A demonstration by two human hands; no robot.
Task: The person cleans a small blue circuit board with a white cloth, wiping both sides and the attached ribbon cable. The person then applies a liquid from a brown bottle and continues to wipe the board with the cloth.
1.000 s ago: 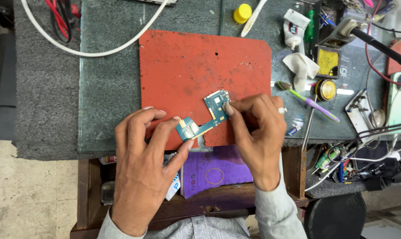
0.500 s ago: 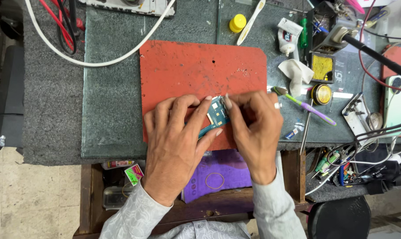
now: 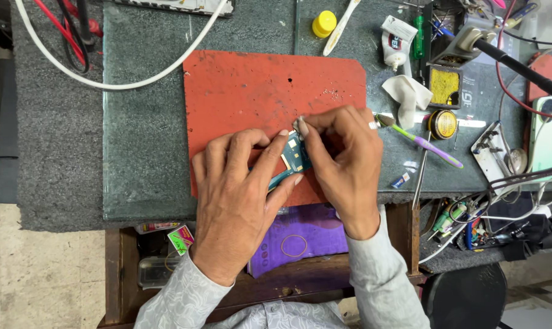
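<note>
Pinning board (image 3: 293,159) at the mat's (image 3: 239,91) near edge, my left hand (image 3: 239,201) clamped over it, right hand (image 3: 343,161) pinching a scrap at its top corner; risk: pinch slips, board skids

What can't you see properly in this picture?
- Head view: most of the small circuit board is covered by the left hand and right hand.
- Whatever the right fingertips pinch is too small to tell.
- The phone is cut off by the right edge.
- The open drawer contents are shadowed.
</note>
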